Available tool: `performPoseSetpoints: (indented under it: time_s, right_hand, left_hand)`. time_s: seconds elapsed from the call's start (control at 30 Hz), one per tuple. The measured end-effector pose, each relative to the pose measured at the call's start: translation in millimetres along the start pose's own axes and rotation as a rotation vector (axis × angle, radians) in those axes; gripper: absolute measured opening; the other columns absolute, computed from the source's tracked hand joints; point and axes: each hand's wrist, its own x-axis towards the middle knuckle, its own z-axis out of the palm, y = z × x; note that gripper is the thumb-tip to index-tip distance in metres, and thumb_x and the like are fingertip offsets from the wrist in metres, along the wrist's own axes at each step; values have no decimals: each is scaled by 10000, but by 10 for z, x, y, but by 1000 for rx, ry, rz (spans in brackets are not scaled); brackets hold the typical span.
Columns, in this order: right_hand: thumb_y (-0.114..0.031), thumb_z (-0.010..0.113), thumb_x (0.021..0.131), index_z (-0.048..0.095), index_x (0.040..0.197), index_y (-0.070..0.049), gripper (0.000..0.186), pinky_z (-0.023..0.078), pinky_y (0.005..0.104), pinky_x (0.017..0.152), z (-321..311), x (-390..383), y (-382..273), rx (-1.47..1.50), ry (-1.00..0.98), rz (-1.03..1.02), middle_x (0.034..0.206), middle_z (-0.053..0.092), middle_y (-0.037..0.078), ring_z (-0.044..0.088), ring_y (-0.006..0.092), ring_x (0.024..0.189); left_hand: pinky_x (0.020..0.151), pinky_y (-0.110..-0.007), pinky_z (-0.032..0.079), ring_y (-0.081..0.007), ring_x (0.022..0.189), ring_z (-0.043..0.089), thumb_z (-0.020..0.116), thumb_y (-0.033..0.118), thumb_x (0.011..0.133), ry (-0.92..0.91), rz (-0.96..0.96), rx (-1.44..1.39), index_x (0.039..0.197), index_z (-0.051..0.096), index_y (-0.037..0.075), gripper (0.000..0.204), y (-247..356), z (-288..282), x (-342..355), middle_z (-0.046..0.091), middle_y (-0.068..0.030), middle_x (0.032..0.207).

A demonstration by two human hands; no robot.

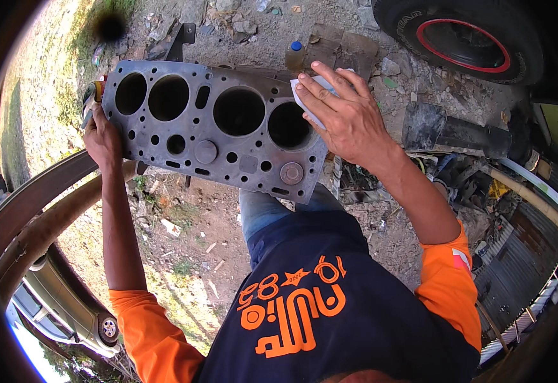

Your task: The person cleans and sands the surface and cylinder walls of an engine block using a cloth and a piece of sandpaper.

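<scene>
A grey metal engine block point(221, 127) lies before me, its flat top face showing several large round cylinder bores and many smaller holes. At its right far corner, my right hand point(349, 121) has its fingers stretched over a folded white sheet point(311, 99), pressed between hand and block. Whether the sheet is paper, cloth or sandpaper I cannot tell. My left hand point(104, 140) is at the block's left end, its fingers curled round a small yellow, red and grey object point(94, 96) whose kind is unclear. Part of that hand is hidden.
A bottle with a blue cap point(296, 54) stands beyond the block. Far right is a large tyre with a red-edged rim point(464, 45). Dark scrap parts point(457, 131) lie on the rubble ground. Curved metal beams point(43, 198) and a parked car point(68, 300) are at left.
</scene>
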Motion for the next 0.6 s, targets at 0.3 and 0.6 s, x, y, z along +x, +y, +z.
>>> performPoseSetpoints:
  time_s: [0.3, 0.6]
  right_hand:
    - [-180, 708, 968, 700, 1415, -39, 468, 348, 539, 1234, 38, 26, 14, 2, -8, 14, 1517, 659, 125, 504, 322, 1507]
    - [-190, 735, 964, 703, 1418, -52, 476, 352, 530, 1237, 49, 36, 12, 1, 11, 30, 1501, 673, 115, 520, 343, 1487]
  left_hand:
    - [912, -428, 519, -347, 935, 708, 494, 589, 1077, 10, -40, 12, 1152, 777, -43, 697, 42, 5, -51, 782, -230, 1002]
    - [925, -438, 523, -353, 961, 719, 486, 584, 1082, 9, -19, -13, 1186, 778, -32, 689, 68, -5, -46, 788, -229, 1050]
